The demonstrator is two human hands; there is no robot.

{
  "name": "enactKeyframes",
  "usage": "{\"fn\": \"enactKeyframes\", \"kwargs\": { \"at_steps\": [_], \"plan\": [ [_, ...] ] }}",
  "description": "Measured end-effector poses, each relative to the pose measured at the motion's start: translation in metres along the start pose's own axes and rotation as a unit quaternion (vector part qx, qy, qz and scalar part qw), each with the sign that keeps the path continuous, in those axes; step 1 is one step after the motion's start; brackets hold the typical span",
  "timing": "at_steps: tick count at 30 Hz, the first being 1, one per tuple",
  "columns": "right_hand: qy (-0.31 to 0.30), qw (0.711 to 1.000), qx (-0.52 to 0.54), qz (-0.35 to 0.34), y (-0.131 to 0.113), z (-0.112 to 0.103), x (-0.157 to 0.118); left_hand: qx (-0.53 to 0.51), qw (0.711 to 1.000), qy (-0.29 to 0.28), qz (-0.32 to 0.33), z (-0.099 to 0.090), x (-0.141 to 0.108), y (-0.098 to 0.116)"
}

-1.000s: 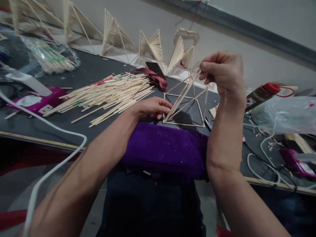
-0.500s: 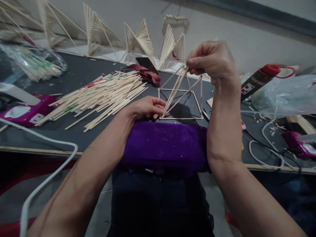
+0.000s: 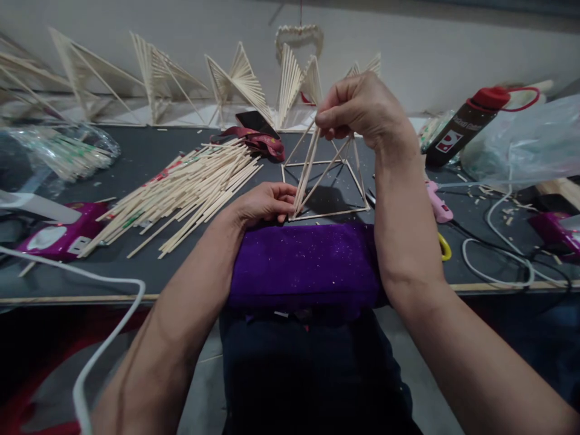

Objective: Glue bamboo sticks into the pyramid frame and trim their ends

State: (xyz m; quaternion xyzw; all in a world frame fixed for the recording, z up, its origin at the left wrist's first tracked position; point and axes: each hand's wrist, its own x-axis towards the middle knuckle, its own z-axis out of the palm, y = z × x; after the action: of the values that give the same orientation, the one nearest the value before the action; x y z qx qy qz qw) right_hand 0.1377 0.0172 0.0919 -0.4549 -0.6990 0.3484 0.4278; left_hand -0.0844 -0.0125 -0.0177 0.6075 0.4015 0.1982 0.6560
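The right hand (image 3: 362, 112) was closed in a pinch on the upper ends of the slanting sticks (image 3: 307, 172), above the stick frame (image 3: 330, 214). The left hand (image 3: 272, 202) was partly closed, its fingertips at the frame's near left corner; whether they gripped it could not be told. The frame lay on the dark surface (image 3: 154, 148), its near bar just beyond the purple cushion (image 3: 308, 266), with little room between them. The right forearm crowded the frame's right side. A band of surface ran behind the frame, up to the row of stick models (image 3: 247, 81).

Left of the frame spread the pile of sticks (image 3: 194, 187), with a dark red lanyard (image 3: 263, 144) toward the frame's far left. To its right lay a pink-handled tool (image 3: 438, 202); farther back that way leaned a red-capped bottle (image 3: 466, 130). The surface's pale front edge (image 3: 498, 288) ran nearer the person than the frame.
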Motion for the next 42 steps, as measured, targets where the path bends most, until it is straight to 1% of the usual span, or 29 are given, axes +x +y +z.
{"fn": "enactKeyframes", "kwargs": {
  "at_steps": [4, 9, 16, 22, 26, 29, 35, 42],
  "plan": [
    [-0.010, 1.000, -0.010, 0.009, 0.002, 0.000, 0.001, -0.001, 1.000, -0.003, 0.005, 0.000, 0.000, -0.001],
    [0.002, 1.000, 0.011, 0.008, 0.004, 0.003, 0.004, 0.001, 1.000, 0.005, -0.002, 0.001, 0.000, 0.000],
    [-0.008, 1.000, -0.001, 0.007, 0.007, 0.004, 0.006, 0.011, 1.000, 0.017, -0.010, 0.001, 0.000, 0.000],
    [-0.002, 0.999, 0.028, 0.035, 0.010, 0.005, 0.008, 0.009, 1.000, 0.015, -0.018, 0.004, -0.001, 0.003],
    [-0.002, 0.999, 0.023, 0.026, 0.013, 0.006, 0.009, 0.000, 0.999, 0.027, -0.020, 0.007, -0.002, 0.005],
    [0.001, 0.999, 0.027, 0.023, 0.015, 0.006, 0.010, 0.002, 1.000, 0.025, -0.013, 0.006, -0.001, 0.002],
    [0.000, 0.998, 0.048, 0.050, 0.015, 0.002, 0.009, 0.021, 1.000, 0.021, -0.009, 0.000, 0.001, -0.003],
    [0.008, 0.994, 0.084, 0.069, 0.019, -0.001, 0.011, 0.011, 1.000, 0.025, -0.006, 0.002, 0.000, -0.003]
  ]
}}
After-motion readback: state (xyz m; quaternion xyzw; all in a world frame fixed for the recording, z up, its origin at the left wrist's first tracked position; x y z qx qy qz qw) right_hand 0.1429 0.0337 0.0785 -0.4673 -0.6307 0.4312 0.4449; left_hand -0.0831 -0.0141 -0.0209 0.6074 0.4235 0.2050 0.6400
